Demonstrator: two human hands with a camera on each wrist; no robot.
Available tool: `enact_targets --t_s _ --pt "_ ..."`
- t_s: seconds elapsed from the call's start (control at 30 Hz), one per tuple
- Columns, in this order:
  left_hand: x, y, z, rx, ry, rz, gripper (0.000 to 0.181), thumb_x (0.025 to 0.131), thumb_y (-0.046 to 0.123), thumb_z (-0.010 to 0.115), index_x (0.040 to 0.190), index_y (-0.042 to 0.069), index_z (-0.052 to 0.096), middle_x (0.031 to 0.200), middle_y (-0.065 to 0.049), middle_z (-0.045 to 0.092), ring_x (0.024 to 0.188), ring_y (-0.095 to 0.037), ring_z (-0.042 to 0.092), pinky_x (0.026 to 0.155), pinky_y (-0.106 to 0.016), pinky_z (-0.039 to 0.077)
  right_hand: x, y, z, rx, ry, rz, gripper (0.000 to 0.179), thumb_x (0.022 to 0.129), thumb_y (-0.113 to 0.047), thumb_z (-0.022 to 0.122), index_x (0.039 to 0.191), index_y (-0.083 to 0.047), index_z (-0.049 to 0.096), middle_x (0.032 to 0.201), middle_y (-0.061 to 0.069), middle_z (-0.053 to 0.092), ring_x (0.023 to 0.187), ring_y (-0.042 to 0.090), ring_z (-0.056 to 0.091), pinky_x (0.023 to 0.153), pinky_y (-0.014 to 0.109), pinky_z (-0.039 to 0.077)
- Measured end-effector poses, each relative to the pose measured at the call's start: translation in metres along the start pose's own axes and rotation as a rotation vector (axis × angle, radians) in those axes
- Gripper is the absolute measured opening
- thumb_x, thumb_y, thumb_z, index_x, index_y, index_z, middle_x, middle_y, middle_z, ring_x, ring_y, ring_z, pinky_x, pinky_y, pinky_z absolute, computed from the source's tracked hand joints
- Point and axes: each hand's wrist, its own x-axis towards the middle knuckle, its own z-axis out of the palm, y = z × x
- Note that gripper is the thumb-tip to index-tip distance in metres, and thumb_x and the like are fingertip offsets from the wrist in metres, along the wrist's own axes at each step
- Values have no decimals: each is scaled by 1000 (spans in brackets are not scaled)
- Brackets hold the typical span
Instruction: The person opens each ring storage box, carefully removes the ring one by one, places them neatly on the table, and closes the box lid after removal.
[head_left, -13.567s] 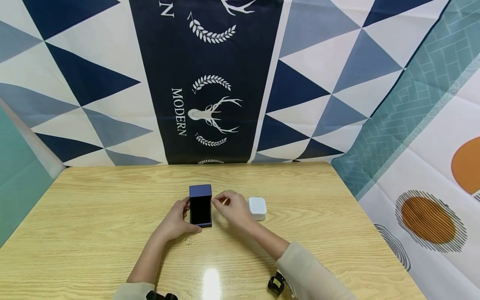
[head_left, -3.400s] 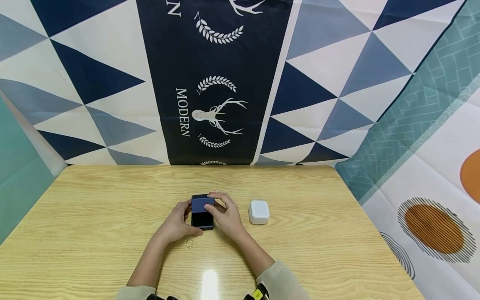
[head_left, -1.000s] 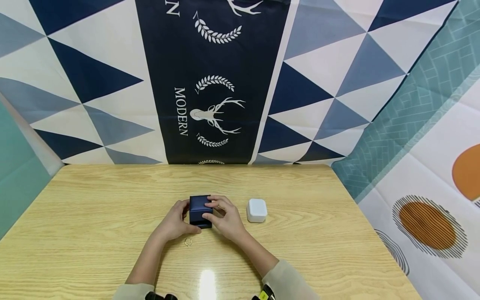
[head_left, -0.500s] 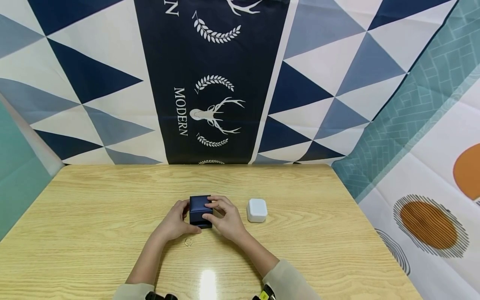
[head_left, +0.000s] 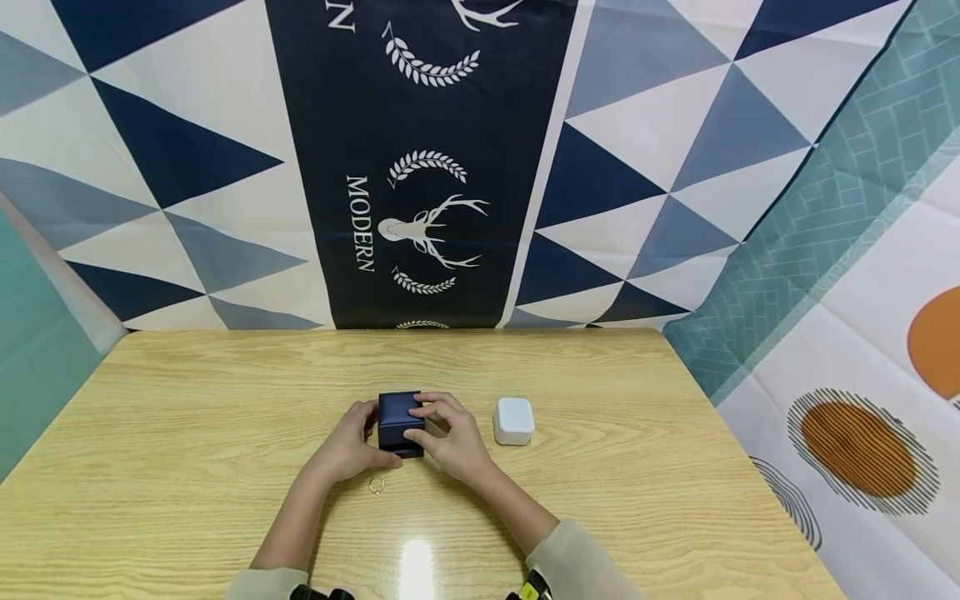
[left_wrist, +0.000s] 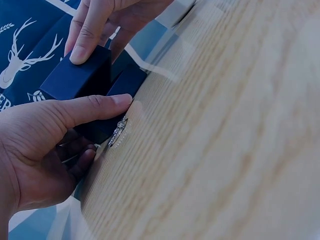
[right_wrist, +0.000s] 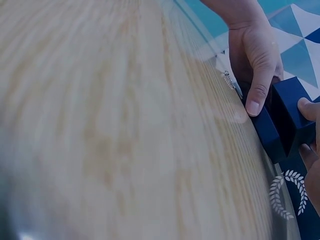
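A dark blue ring box (head_left: 400,408) stands on the wooden table in front of the person. My left hand (head_left: 347,447) grips its base from the left, thumb along the front. From the right, my right hand (head_left: 453,440) pinches the lid (left_wrist: 75,77), thumb in front and fingers on top. Both wrist views show a narrow gap between lid and base (right_wrist: 267,135), so the lid is tilted slightly up. The inside is hidden now. Just in front of the left thumb lies a ring (left_wrist: 118,130) with a sparkling stone, touched by neither hand.
A small white rounded case (head_left: 514,421) stands to the right of the right hand. The wooden table (head_left: 187,433) reaches back to a patterned cloth (head_left: 420,167). A bright light reflection lies near the front.
The right hand, beside the upright lid at first, has taken hold of it and swung it down almost onto the base. Over the last second, nothing visibly moves. Left hand and ring stay put.
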Motion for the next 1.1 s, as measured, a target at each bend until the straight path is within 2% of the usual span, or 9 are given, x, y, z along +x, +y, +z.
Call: enact_targets --t_s 1.1 --pt "1 -1 -1 18 1 15 95 62 26 87 138 -2 39 121 -13 50 109 -28 50 91 -46 45 0 2 -2 -41 -32 -35 23 80 5 68 101 12 62 125 26 51 122 37 49 100 36 44"
